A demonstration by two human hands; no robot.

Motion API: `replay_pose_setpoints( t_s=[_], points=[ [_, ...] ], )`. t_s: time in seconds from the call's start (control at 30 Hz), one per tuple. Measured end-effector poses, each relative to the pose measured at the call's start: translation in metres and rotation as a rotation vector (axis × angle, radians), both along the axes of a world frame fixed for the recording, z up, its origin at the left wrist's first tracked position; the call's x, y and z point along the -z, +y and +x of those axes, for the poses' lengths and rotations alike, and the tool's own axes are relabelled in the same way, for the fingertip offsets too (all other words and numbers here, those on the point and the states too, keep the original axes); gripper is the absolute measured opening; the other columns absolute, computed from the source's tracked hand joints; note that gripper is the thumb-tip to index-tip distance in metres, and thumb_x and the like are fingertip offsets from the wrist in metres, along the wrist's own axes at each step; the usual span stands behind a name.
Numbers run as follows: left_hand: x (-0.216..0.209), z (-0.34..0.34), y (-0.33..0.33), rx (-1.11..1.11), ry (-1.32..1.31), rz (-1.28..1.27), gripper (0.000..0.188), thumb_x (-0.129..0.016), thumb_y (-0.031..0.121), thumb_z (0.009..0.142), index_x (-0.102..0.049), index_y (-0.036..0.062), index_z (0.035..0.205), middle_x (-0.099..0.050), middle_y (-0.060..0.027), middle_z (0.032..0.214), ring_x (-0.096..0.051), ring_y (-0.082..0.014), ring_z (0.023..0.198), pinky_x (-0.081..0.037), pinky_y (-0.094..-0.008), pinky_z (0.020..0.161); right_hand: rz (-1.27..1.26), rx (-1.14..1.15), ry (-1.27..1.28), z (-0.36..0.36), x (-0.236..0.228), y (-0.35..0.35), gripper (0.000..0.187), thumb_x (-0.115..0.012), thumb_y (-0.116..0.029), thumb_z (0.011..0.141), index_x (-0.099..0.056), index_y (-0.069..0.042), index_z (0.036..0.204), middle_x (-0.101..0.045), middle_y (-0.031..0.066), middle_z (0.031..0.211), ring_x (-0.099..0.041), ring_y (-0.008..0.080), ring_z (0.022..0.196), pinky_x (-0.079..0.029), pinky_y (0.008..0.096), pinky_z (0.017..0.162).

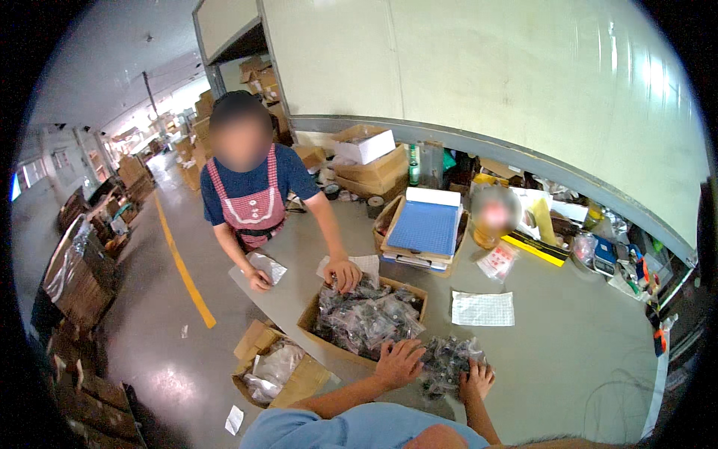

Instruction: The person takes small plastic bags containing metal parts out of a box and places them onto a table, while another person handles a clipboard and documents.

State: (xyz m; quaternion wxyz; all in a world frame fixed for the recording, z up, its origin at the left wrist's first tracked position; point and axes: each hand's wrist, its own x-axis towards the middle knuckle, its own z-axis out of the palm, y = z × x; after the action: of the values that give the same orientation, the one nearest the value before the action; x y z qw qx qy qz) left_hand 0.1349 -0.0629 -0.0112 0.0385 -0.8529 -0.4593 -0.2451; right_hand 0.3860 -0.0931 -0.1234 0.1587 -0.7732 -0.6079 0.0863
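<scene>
On the table in front of me lies a pile of small clear plastic bags (pixel 441 368) with dark parts inside. My left hand (pixel 400 364) is at the pile's left side, next to the corner of a cardboard box (pixel 425 293), its fingers stretched out. At the pile's right edge my right hand (pixel 476 380) rests with its fingers apart against the plastic. More clear bags of dark parts (pixel 366 318) fill the box. Across from me a co-worker's hand (pixel 344 274) reaches onto those bags, while their other hand (pixel 260 280) touches a clear bag (pixel 269 266).
A lower carton (pixel 310 378) holding plastic bags stands by the table's left edge. Behind the box are stacked clipboards with blue sheets (pixel 422 226). A printed paper (pixel 482 308) lies to the right. Cartons, a blue scale (pixel 604 258) and tools line the wall side.
</scene>
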Motion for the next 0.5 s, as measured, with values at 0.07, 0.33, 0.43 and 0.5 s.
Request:
replay_pose_setpoints(
  t_s=[0.07, 0.33, 0.43, 0.5],
  points=[
    [-0.003, 0.002, 0.0, 0.015, 0.018, 0.008, 0.036, -0.061, 0.026, 0.081, -0.055, 0.0134, 0.114, -0.05, -0.0055, 0.122, -0.046, -0.0207, 0.113, -0.029, -0.0463, 0.093, -0.057, 0.041, -0.023, 0.001, -0.005, 0.001, 0.05, -0.061, -0.036, 0.081, -0.047, -0.021, 0.127, -0.049, 0.0088, 0.126, -0.033, 0.0343, 0.126, -0.022, 0.0545, 0.103],
    [0.007, 0.004, 0.002, -0.067, 0.03, 0.032, 0.036, -0.062, 0.03, 0.08, -0.057, 0.017, 0.112, -0.052, -0.0039, 0.123, -0.049, -0.0222, 0.111, -0.031, -0.0466, 0.093, 0.197, -0.014, 0.258, 0.032, 0.022, -0.015, 0.055, -0.072, -0.025, 0.075, -0.047, -0.005, 0.119, -0.052, 0.0168, 0.12, -0.046, 0.0373, 0.111, -0.039, 0.0473, 0.093],
    [0.001, 0.008, 0.002, -0.06, 0.011, 0.038, 0.034, -0.062, 0.026, 0.079, -0.057, 0.0145, 0.111, -0.052, -0.0046, 0.121, -0.049, -0.0216, 0.109, -0.032, -0.044, 0.092, 0.272, 0.089, 0.453, 0.04, 0.013, -0.039, 0.034, -0.064, -0.013, 0.081, -0.052, -0.003, 0.111, -0.06, 0.0202, 0.103, -0.058, 0.0371, 0.092, -0.047, 0.0383, 0.081],
    [0.003, 0.011, 0.001, -0.066, -0.013, 0.036, 0.032, -0.062, 0.024, 0.079, -0.057, 0.0135, 0.109, -0.052, -0.0049, 0.12, -0.049, -0.0214, 0.108, -0.032, -0.0429, 0.091, 0.43, 0.12, 0.534, 0.043, 0.018, -0.052, 0.021, -0.056, -0.004, 0.084, -0.053, -0.001, 0.105, -0.062, 0.0178, 0.088, -0.062, 0.03, 0.078, -0.049, 0.032, 0.071]
  ],
)
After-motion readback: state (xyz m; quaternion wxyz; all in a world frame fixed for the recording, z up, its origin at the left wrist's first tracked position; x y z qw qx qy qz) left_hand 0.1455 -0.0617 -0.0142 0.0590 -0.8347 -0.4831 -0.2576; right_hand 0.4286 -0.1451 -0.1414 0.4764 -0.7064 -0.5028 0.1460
